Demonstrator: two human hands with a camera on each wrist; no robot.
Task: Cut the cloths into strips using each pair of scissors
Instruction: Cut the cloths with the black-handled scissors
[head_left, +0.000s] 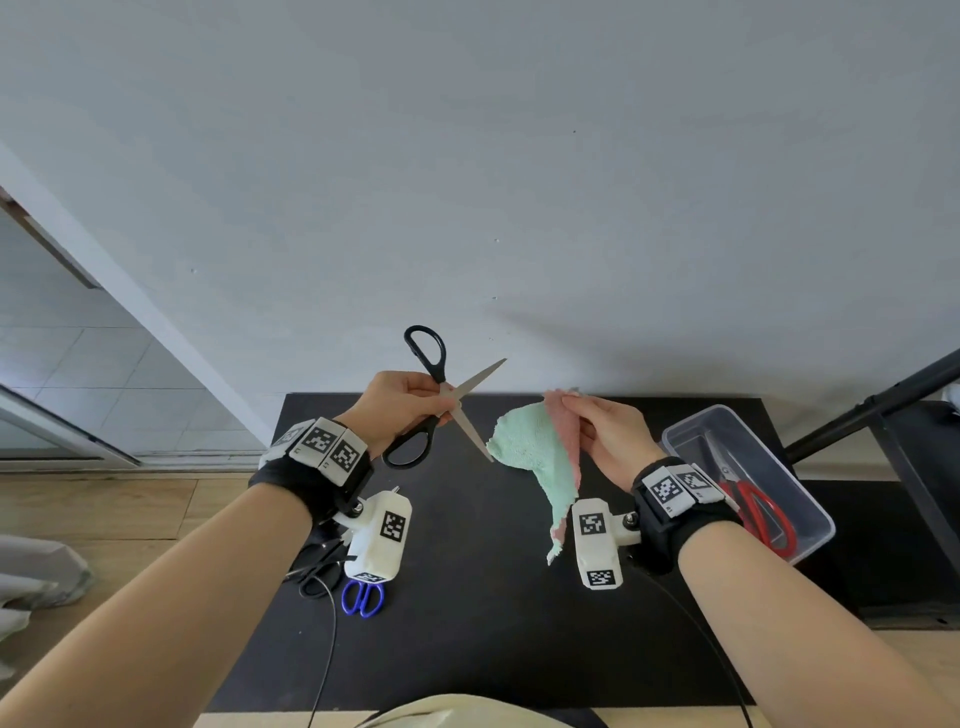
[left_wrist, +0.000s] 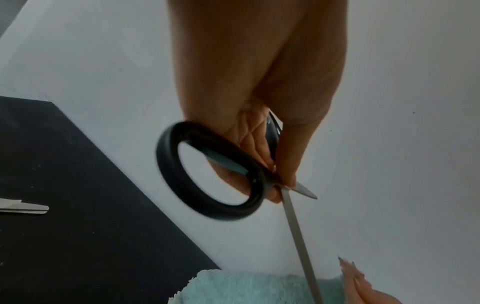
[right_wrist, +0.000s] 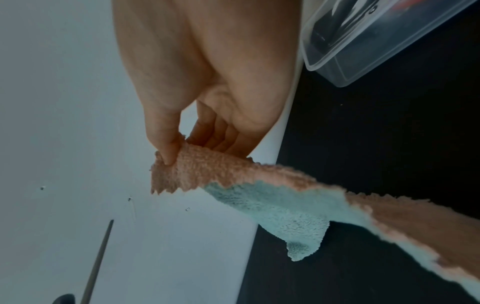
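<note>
Black-handled scissors are held up above the black table by the person's left hand, whose fingers and thumb curl around the pair near the pivot rather than through the loops. Both handle loops stand free, one pointing up toward the pale wall and one down toward the wrist, and the two blades are spread wide apart in a cross. The lower blade tip sits just beside the edge of the cloth. That cloth, mint green on one face and pink on the other, hangs in the air from the right hand, whose thumb and fingertips pinch its top corner; its ragged lower end trails down past the wrist-mounted camera. To the right, a clear plastic box rests on the table with red-handled scissors lying inside it. Near the left wrist, blue-handled scissors lie on the table, partly hidden by the wrist camera, with another dark-handled pair just beside them.
</note>
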